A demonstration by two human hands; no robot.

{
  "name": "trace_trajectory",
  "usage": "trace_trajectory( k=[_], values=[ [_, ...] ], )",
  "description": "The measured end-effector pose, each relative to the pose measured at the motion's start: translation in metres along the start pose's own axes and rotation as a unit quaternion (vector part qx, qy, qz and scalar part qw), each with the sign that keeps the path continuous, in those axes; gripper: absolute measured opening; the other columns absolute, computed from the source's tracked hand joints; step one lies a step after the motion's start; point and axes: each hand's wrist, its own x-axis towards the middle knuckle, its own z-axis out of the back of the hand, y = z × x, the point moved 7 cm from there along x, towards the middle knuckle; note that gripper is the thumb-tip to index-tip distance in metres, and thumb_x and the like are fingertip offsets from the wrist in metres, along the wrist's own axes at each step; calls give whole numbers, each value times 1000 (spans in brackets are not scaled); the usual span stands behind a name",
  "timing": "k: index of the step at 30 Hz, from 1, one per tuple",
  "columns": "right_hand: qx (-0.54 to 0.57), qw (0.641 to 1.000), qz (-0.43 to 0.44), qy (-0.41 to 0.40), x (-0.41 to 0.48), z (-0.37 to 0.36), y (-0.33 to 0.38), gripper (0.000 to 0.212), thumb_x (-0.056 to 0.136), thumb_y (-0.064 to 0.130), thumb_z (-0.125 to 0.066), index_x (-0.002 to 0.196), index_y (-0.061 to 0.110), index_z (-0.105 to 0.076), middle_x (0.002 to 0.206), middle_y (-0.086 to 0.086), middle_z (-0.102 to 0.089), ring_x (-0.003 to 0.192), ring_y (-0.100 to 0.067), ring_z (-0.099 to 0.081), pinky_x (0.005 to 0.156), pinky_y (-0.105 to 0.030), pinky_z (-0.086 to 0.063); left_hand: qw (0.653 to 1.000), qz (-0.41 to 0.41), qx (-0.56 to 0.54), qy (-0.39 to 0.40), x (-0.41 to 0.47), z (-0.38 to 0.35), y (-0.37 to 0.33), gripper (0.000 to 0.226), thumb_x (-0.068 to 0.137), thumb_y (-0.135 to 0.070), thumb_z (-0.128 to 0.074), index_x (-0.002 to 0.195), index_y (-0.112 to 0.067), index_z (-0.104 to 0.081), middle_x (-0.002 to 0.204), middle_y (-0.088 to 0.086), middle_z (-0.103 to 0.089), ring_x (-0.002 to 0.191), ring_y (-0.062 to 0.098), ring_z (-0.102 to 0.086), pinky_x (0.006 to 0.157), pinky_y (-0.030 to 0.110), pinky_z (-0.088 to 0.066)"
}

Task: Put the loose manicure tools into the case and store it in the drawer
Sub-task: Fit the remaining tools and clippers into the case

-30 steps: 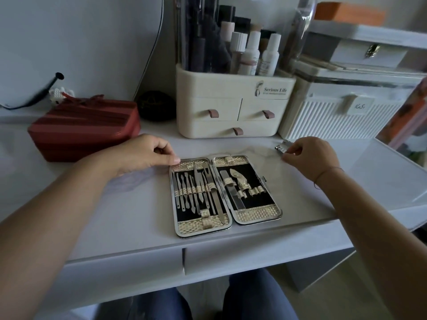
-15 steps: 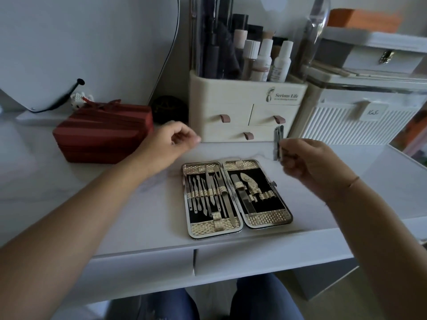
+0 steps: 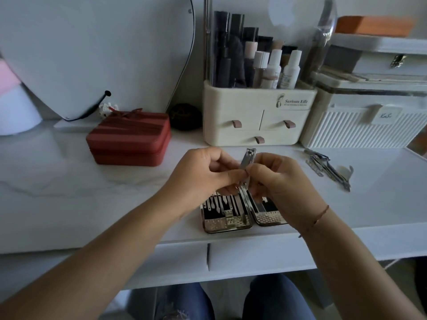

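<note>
Head view: left hand and right hand both pinch upright nail clipper above open case on desk — loose tools lie right.

red striped box back left; cream organizer holding bottles; white ribbed box just right of it.

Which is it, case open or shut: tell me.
Open: the manicure case lies flat on the desk, both halves spread, tools showing in their loops.
</note>
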Motion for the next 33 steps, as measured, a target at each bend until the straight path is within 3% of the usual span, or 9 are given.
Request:
trace_trajectory(
  k=[4,9,12,18,23,25,28,31,33],
  values=[
    [-32,999,-14,-15,-9,-1,-3,29,89,9,-54,62,17,-60,45,-4,-56,37,-16,-44,44,-27,-32,999,-12,31,-22,-6,3,-4,9,77,-10,-73,83,-7,-67,65,8,-69,56,14,-63,54,19,-51],
    [-13,1000,-14,5,-22,-11,-2,19,93,7,-48,75,5,-53,67,-12,-69,35,-13,-44,35,-21,-29,993,-35,105,-43,-10,13,-7,3,81,-15,-69,79,-18,-69,72,3,-70,63,10,-59,68,29,-52],
    [-18,1000,-22,-9,-26,-6,-7,21,93,5,-45,73,3,-51,53,-4,-56,38,-10,-32,38,-19,-22,989,-34,132,-59,-13,23,-7,2,82,-17,-68,81,-19,-69,72,-1,-69,64,6,-57,72,29,-51],
    [-44,998,-48,-11,-33,1,-12,21,92,9,-51,72,5,-57,55,-6,-39,44,-10,-28,42,-19,-22,986,-26,162,-36,-26,42,-8,10,83,-15,-66,84,-24,-70,66,-18,-68,58,-7,-54,61,8,-43],
    [-94,993,-68,14,-37,-1,-15,17,87,12,-60,77,-2,-63,55,-9,-41,45,-12,-30,42,-18,-28,974,-21,222,25,-40,53,0,12,81,-21,-69,88,-28,-75,69,-11,-68,62,2,-55,64,17,-45],
    [-123,990,-62,3,-36,-2,-15,19,86,15,-62,77,-2,-63,51,-5,-41,44,-11,-30,43,-19,-30,948,-92,305,4,-45,51,-4,12,80,-24,-70,91,-26,-74,72,-8,-66,67,3,-56,64,15,-41],
    [-205,978,-29,-22,-34,-4,-13,19,85,18,-63,71,6,-65,42,7,-45,37,-4,-34,42,-17,-35,863,-248,441,-4,-57,33,-18,25,83,-34,-58,87,-14,-73,73,-12,-56,67,7,-54,62,13,-38],
    [-245,969,-3,-41,-35,-9,-10,15,85,16,-62,70,14,-65,43,7,-53,37,-2,-44,44,-15,-40,800,-303,518,23,-63,16,-17,26,82,-30,-54,71,-11,-67,67,-5,-53,62,14,-55,55,23,-46],
    [-212,977,-1,-33,-37,-15,-9,11,84,12,-63,74,10,-66,52,3,-60,40,-2,-49,44,-14,-42,797,-293,526,37,-60,11,-16,18,78,-26,-62,68,-12,-67,63,-2,-57,57,15,-57,52,22,-47]
  ],
)
